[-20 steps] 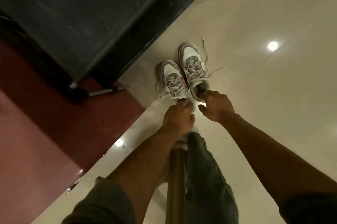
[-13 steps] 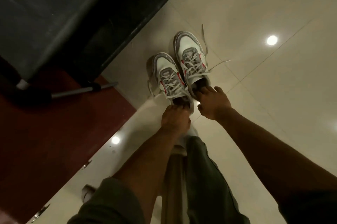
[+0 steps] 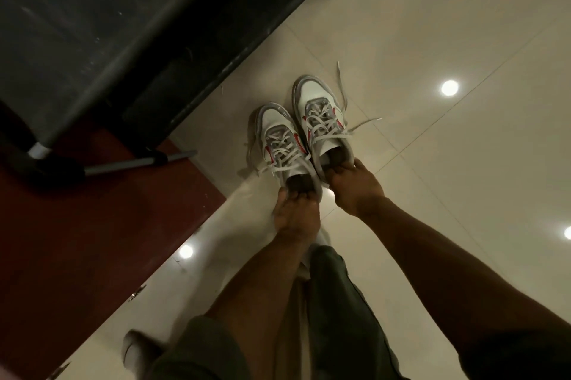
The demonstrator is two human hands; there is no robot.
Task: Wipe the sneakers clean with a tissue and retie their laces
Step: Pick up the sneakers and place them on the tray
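Note:
Two white and grey sneakers with red side marks stand side by side over the cream tiled floor, toes pointing away from me. My left hand (image 3: 295, 214) grips the heel collar of the left sneaker (image 3: 281, 144). My right hand (image 3: 352, 186) grips the heel collar of the right sneaker (image 3: 319, 115). Both sneakers' grey laces are untied; the right one's loose ends (image 3: 363, 124) trail onto the tiles. No tissue is visible.
A dark table top (image 3: 102, 18) with a black frame fills the upper left, its metal leg (image 3: 136, 161) lying close to the left sneaker. A dark red mat (image 3: 92, 234) covers the floor at left. My trouser leg (image 3: 336, 311) is below the hands.
Both hands keep their hold on the heels while the sneakers shift slightly toward me and to the right; the view has tilted, showing more table.

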